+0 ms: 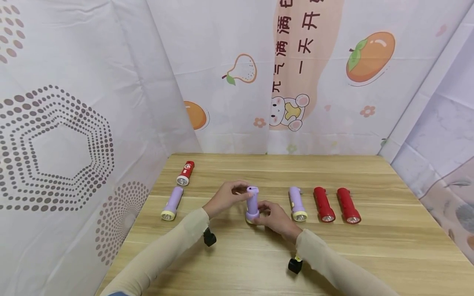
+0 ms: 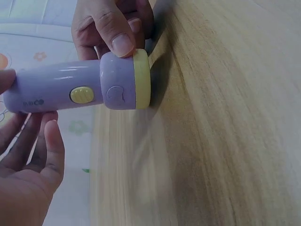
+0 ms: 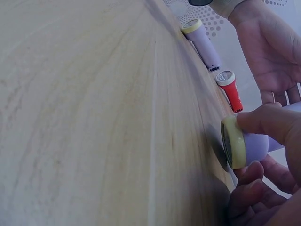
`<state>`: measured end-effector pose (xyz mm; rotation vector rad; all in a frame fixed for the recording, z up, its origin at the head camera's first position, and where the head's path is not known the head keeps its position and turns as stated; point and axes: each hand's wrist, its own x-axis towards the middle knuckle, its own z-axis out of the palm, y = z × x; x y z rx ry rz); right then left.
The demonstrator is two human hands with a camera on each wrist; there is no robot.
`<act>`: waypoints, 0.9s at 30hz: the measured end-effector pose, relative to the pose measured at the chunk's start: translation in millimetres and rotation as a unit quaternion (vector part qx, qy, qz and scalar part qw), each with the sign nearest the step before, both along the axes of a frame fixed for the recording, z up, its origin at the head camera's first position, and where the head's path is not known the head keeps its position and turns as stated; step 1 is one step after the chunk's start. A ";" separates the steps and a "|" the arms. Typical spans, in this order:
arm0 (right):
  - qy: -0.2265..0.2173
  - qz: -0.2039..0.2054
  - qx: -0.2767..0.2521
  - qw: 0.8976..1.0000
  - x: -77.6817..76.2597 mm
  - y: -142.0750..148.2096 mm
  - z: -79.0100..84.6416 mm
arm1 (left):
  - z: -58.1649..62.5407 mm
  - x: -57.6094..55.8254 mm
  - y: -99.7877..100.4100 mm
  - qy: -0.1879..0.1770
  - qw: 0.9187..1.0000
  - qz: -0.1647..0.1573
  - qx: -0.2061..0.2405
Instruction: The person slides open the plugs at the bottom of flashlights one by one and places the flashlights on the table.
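A purple flashlight [image 1: 252,205] with a pale yellow head rim stands nearly upright between my hands, lens end down and close over the table. My left hand [image 1: 227,198] pinches its tail end from the left, thumb on one side and fingers on the other. Low on the right, my right hand [image 1: 277,220] grips the head, its thumb lying at the yellow rim in the right wrist view. The yellow switch [image 2: 82,95] on the flashlight's body faces the left wrist camera. The lens is mostly hidden, turned toward the table.
Left on the wooden table [image 1: 237,263] lie a purple flashlight [image 1: 173,203] and a smaller red-and-white flashlight [image 1: 186,172]. To the right, another purple flashlight [image 1: 297,203] lies beside a red flashlight [image 1: 324,204] and a second red flashlight [image 1: 348,205]. Printed curtains [image 1: 229,33] border the table.
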<state>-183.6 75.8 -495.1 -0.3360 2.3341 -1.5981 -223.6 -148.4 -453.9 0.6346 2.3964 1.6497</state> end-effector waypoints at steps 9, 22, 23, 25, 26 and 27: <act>0.003 0.001 0.025 1.000 1.8 1.6 -1.3 | -2.0 4.4 -1.8 0.008 0.999 -0.033 0.004; -0.029 0.026 -0.017 0.999 3.0 5.4 -3.0 | -3.0 10.2 -4.1 0.004 0.998 -0.066 0.010; -0.031 0.027 -0.020 0.999 3.0 5.4 -2.8 | -3.2 10.3 -4.4 0.002 0.998 -0.067 0.012; -0.034 0.030 -0.021 0.999 3.2 5.6 -2.6 | -3.7 10.4 -4.8 0.000 0.998 -0.069 0.014; -0.033 0.033 -0.022 0.999 3.4 5.5 -2.3 | -3.7 10.6 -5.0 0.000 0.997 -0.070 0.014; -0.031 0.035 -0.023 0.999 3.5 5.5 -1.9 | -3.8 10.9 -5.2 0.000 0.997 -0.071 0.015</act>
